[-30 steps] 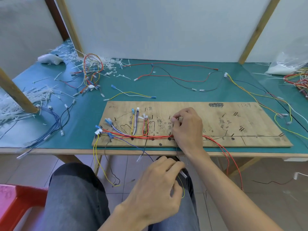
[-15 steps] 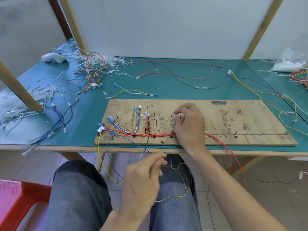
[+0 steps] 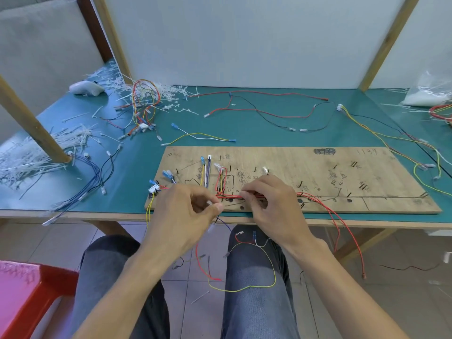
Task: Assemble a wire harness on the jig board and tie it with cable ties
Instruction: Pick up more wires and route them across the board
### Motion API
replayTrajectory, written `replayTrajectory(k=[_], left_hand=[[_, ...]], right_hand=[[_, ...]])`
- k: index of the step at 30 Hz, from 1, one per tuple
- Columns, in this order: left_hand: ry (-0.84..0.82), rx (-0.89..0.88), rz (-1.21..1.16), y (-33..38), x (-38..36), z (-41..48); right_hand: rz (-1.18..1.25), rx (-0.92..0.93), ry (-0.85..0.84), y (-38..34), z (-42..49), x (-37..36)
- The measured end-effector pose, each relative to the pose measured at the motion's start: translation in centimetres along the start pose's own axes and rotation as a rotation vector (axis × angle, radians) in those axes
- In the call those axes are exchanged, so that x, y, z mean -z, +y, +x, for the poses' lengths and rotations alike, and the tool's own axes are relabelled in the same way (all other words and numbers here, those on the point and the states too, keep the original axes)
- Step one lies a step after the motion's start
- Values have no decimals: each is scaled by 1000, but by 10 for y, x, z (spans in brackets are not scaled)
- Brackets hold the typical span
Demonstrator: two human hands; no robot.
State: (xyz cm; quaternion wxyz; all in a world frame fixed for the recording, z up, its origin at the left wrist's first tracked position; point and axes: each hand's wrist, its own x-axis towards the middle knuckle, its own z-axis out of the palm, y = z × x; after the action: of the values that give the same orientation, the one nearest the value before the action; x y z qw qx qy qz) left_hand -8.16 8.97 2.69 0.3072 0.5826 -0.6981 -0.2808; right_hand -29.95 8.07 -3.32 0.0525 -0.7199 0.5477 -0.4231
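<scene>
At far left, a red stool (image 3: 29, 289) stands on the floor below the bench (image 3: 244, 128). On the bench's left end lies a heap of white ties (image 3: 31, 155), with a blue wire bundle (image 3: 97, 177) just beside it. Farther back sits a coil (image 3: 144, 106) of mixed wires.

The board (image 3: 318, 172) lies flat along the near edge of the bench. At its left end, a white connector (image 3: 154, 189) rests on the wood.

Your left hand (image 3: 181, 216) hovers over the near-left part of the board. Its fingers are curled, with thumb and forefinger pinched together on a pale wire end (image 3: 209, 203). A blue wire (image 3: 225, 222) hangs from under that hand towards your lap.

The harness (image 3: 230, 195), mostly red wires, runs along the board's near edge between your two hands. It lies just right of the left fingertips, with short branches rising from it to upright pins.

Your right hand (image 3: 274, 206) rests on the board over the harness. Its fingers are curled down, and the fingertips (image 3: 244, 194) clamp the red run against the board.

To the right of that hand, red tails (image 3: 342, 223) leave the board and drop over the bench edge. A yellow wire (image 3: 244, 288) loops across your right thigh.

At far right, yellow leads (image 3: 415, 172) lie on the bench beside the board's end, and a clear bag (image 3: 428, 94) sits in the far corner.
</scene>
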Motion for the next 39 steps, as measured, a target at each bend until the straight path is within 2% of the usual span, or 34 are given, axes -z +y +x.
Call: replayTrajectory(k=[3,6,14,19,23,29,34,39], left_hand=[[-179,38,-174,11,8,15],[-224,31,-233,19,9,39],[-72,-55,-193,26,-16,111],[-54,23,-135,9,-30,126],[-50,83,-72,3,-35,129],[-66,90,24,1,-39,135],[-91,122,12,3,-39,137],[-78,66,199,8,-41,140]], right_hand=[[48,-36,71,-2,-7,-2],[32,-74,106,-3,-7,-7],[73,-106,111,-6,-7,-8],[42,-122,61,-13,-8,-6],[-43,-59,-7,-10,-9,-8],[21,-95,-65,-6,-10,-3],[18,-100,-101,-6,-10,1],[34,-44,-170,-3,-11,6]])
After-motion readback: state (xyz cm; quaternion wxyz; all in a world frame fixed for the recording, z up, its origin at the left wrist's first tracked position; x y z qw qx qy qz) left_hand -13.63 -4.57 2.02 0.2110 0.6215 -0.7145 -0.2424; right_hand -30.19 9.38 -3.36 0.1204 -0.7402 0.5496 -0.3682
